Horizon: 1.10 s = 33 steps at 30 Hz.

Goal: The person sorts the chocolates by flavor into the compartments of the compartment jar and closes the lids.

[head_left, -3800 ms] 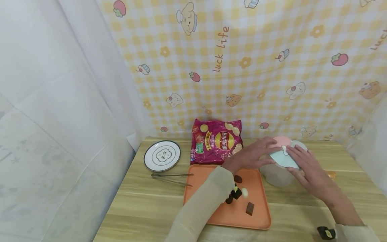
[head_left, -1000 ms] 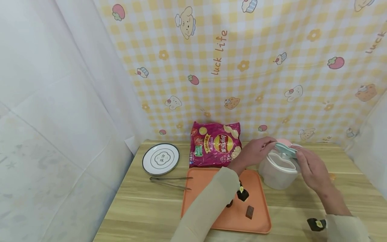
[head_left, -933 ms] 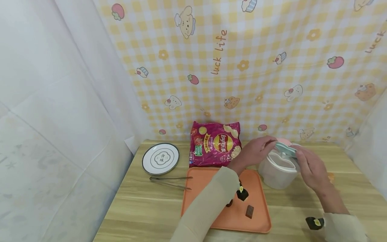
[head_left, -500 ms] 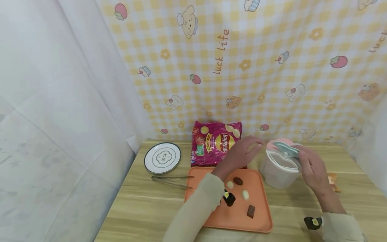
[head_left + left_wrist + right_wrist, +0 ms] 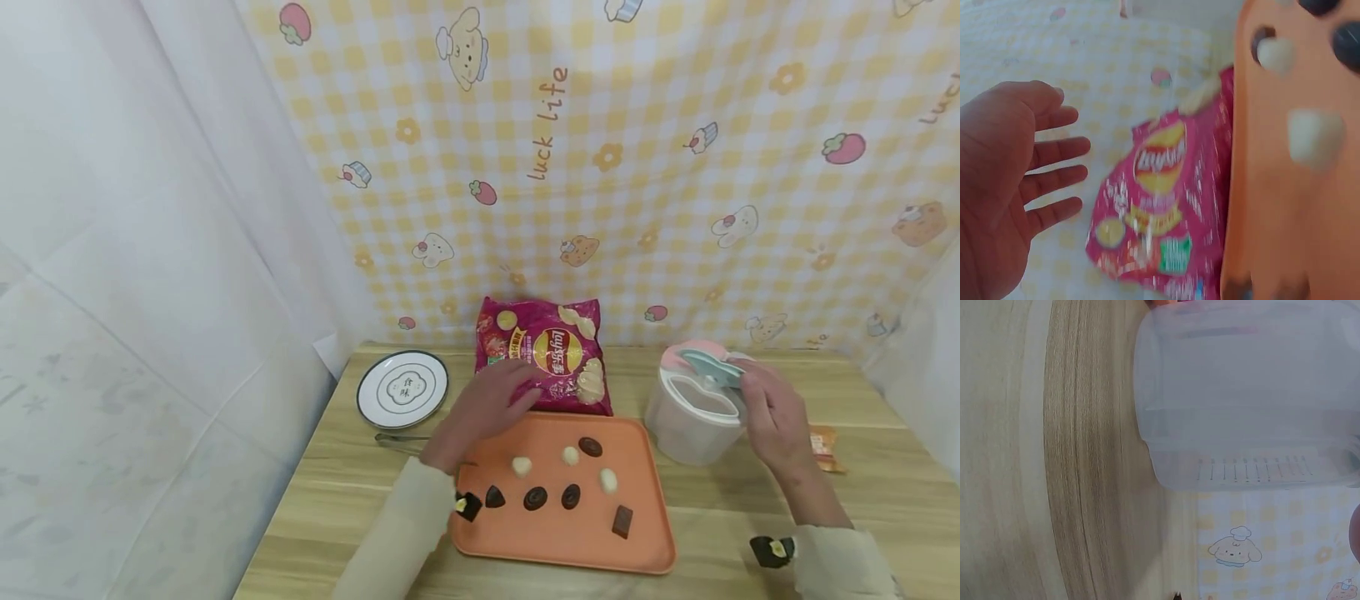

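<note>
Keep your right hand (image 5: pixel 772 412) pinching the pale-blue plastic lid (image 5: pixel 708 367) steady while your spread-fingered left hand (image 5: pixel 480 408) hovers mid-frame.

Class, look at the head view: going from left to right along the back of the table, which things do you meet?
White plate → chip bag → clear tub with its lid held up by the right hand → small orange packet.
</note>
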Each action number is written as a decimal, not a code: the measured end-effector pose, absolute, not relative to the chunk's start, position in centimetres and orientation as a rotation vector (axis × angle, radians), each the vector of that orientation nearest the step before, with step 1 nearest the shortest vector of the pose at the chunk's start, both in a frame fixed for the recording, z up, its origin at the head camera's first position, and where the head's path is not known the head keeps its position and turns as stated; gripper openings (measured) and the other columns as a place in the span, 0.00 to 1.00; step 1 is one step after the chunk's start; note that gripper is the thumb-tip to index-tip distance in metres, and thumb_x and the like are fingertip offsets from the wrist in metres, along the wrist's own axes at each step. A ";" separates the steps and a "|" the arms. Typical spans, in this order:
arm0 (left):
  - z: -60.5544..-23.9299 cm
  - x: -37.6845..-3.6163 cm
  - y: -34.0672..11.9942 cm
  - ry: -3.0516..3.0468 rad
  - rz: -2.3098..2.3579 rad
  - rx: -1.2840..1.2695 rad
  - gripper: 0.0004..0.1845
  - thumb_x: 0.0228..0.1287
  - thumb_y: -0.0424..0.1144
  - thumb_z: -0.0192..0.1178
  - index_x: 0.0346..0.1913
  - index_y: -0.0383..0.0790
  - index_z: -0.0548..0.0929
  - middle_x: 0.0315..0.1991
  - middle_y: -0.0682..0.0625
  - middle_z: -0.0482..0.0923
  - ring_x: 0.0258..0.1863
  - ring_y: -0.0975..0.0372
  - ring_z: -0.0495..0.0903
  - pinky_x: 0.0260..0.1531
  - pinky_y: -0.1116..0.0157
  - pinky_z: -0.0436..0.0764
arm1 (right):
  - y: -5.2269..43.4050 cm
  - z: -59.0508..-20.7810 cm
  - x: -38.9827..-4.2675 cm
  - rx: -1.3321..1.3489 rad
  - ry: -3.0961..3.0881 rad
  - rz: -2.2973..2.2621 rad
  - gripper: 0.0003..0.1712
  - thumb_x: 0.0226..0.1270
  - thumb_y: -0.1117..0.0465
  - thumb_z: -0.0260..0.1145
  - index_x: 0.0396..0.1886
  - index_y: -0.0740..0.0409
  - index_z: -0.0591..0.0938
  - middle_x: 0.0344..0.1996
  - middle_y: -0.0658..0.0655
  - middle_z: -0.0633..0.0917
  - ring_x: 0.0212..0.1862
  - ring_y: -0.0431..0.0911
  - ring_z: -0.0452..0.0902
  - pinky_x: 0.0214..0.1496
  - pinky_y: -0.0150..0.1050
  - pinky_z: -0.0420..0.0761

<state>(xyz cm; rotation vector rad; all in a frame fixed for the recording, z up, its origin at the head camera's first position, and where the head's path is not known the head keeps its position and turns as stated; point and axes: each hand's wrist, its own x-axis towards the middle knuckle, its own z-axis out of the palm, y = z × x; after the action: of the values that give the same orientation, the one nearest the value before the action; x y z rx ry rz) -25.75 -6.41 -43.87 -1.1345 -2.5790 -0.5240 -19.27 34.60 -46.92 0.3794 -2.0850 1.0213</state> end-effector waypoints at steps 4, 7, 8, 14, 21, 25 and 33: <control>-45.1 -25.2 -10.4 -2.610 -0.417 -1.034 0.17 0.75 0.45 0.61 0.61 0.44 0.84 0.56 0.49 0.82 0.56 0.54 0.80 0.57 0.55 0.78 | 34.7 -46.7 -19.3 0.386 -2.096 1.041 0.18 0.79 0.69 0.51 0.54 0.76 0.82 0.58 0.28 0.78 0.62 0.25 0.70 0.63 0.22 0.63; -46.1 -24.3 -13.1 -2.666 -0.460 -0.950 0.18 0.73 0.46 0.64 0.60 0.43 0.84 0.56 0.49 0.81 0.56 0.53 0.80 0.56 0.53 0.79 | 34.6 -46.4 -19.2 0.388 -2.108 1.052 0.18 0.79 0.68 0.51 0.55 0.75 0.82 0.58 0.29 0.78 0.62 0.26 0.70 0.64 0.23 0.63; -46.4 -24.1 -13.9 -2.687 -0.466 -0.931 0.18 0.74 0.47 0.63 0.61 0.43 0.84 0.55 0.50 0.81 0.56 0.53 0.80 0.56 0.52 0.78 | 34.6 -46.4 -19.1 0.386 -2.111 1.055 0.18 0.79 0.68 0.51 0.55 0.75 0.82 0.58 0.29 0.78 0.62 0.26 0.70 0.63 0.23 0.63; -48.0 -22.6 -18.3 -2.802 -0.590 -0.901 0.24 0.74 0.53 0.62 0.65 0.45 0.80 0.61 0.48 0.79 0.64 0.51 0.75 0.63 0.50 0.73 | 34.5 -46.3 -18.9 0.358 -2.120 1.074 0.18 0.80 0.68 0.51 0.56 0.75 0.82 0.58 0.29 0.78 0.62 0.25 0.70 0.63 0.22 0.63; -49.7 -21.4 -21.7 -2.802 -0.694 -0.903 0.31 0.68 0.53 0.67 0.69 0.41 0.79 0.66 0.44 0.76 0.66 0.48 0.73 0.65 0.48 0.71 | 34.5 -46.5 -18.9 0.375 -2.100 1.097 0.17 0.79 0.70 0.52 0.54 0.74 0.84 0.57 0.32 0.80 0.62 0.28 0.71 0.63 0.23 0.64; -50.2 -21.0 -22.5 -2.857 -0.728 -0.870 0.34 0.66 0.55 0.69 0.71 0.44 0.77 0.67 0.44 0.74 0.67 0.48 0.72 0.65 0.47 0.71 | 34.4 -46.5 -18.9 0.376 -2.095 1.107 0.17 0.79 0.70 0.52 0.53 0.74 0.84 0.57 0.33 0.80 0.62 0.28 0.71 0.63 0.23 0.64; -51.1 -20.8 -22.6 -2.933 -0.746 -0.825 0.34 0.65 0.56 0.69 0.70 0.45 0.78 0.67 0.44 0.74 0.67 0.48 0.72 0.65 0.47 0.71 | 34.5 -46.8 -19.1 0.359 -2.072 1.097 0.16 0.78 0.70 0.52 0.51 0.75 0.84 0.57 0.33 0.80 0.62 0.28 0.71 0.64 0.24 0.64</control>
<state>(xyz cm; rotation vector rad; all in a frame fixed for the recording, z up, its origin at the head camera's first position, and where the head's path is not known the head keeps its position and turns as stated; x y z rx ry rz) -20.76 -22.64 -51.10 -0.8246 -2.9328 -0.7463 -19.13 34.49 -46.76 0.3594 -2.0715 1.0974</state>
